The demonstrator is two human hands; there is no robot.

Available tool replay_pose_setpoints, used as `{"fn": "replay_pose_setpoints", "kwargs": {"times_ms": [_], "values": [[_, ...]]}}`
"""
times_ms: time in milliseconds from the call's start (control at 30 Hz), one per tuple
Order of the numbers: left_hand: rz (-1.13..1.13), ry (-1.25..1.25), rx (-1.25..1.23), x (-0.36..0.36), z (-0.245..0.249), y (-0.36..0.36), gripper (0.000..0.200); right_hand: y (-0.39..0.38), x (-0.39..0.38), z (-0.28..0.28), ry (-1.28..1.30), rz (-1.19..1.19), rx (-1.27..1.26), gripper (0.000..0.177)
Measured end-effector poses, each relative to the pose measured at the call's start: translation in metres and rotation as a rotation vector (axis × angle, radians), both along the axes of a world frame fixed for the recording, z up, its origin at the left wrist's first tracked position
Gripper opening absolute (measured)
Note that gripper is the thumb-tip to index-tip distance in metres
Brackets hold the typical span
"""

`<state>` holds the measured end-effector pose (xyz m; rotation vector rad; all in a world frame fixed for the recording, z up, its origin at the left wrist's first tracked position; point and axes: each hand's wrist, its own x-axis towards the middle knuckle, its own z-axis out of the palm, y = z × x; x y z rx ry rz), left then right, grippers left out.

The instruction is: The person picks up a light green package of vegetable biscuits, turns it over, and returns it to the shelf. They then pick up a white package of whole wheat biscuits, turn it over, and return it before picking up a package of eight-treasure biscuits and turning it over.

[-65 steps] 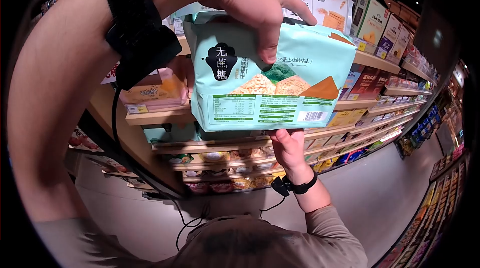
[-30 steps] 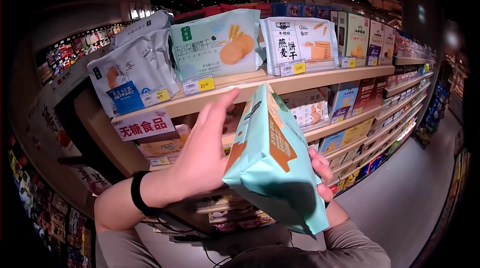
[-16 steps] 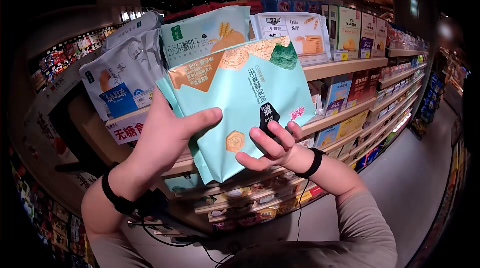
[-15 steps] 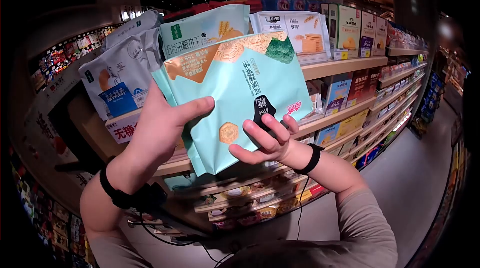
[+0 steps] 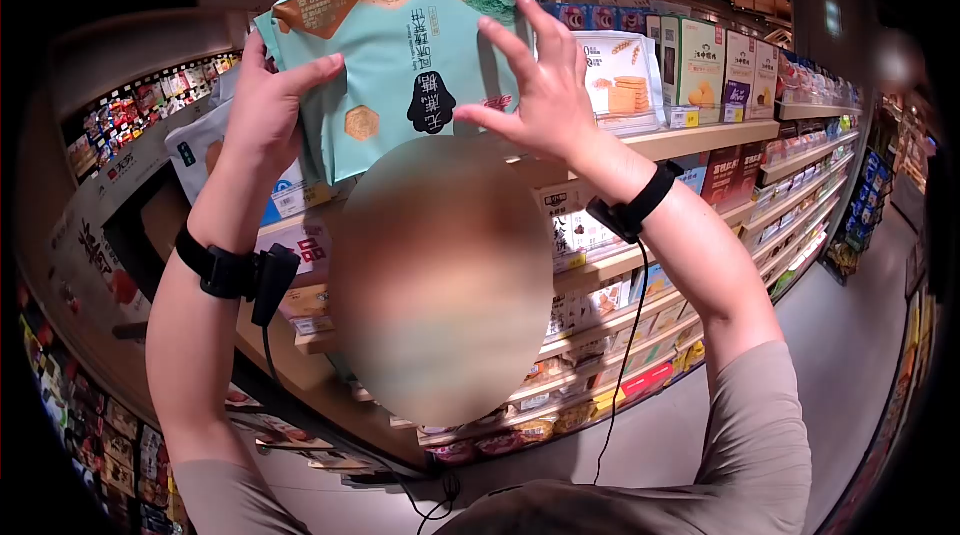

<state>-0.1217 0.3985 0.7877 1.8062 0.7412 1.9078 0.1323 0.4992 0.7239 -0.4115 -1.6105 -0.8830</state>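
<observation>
A mint-green snack bag [image 5: 385,85] is raised high in front of the shelf, its printing upside down or sideways to me. It has a brown and orange band along the top and a black label with white characters. My left hand [image 5: 268,110] grips the bag's left edge, thumb flat on the front and the other fingers behind it. Over the bag's right side, my right hand [image 5: 545,85] has its fingers spread, with fingertips at or near the front. Both wrists wear black straps with cables.
Stocked wooden shelves [image 5: 690,140] run off to the right, with boxes [image 5: 695,65] and a white biscuit bag [image 5: 622,80] on the top tier. Grey packages [image 5: 205,150] stand behind my left hand. A large blurred oval covers the middle shelves. Grey floor [image 5: 800,305] lies at right.
The mint-green bag has moved up and to the left with my left hand. My right hand has risen from the bag's lower front to its right side, fingers spreading more upright.
</observation>
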Motion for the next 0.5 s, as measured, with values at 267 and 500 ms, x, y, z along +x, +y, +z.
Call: {"fn": "replay_pose_setpoints", "kwargs": {"times_ms": [267,500], "values": [[-0.055,0.025,0.120,-0.007,0.005,0.014,0.059,0.012,0.018,0.043,0.019,0.170,-0.342,0.109],[0.329,0.267,0.257,0.011,0.033,0.015,0.079,-0.014,0.010,0.096,-0.052,0.129,-0.307,0.111]]}}
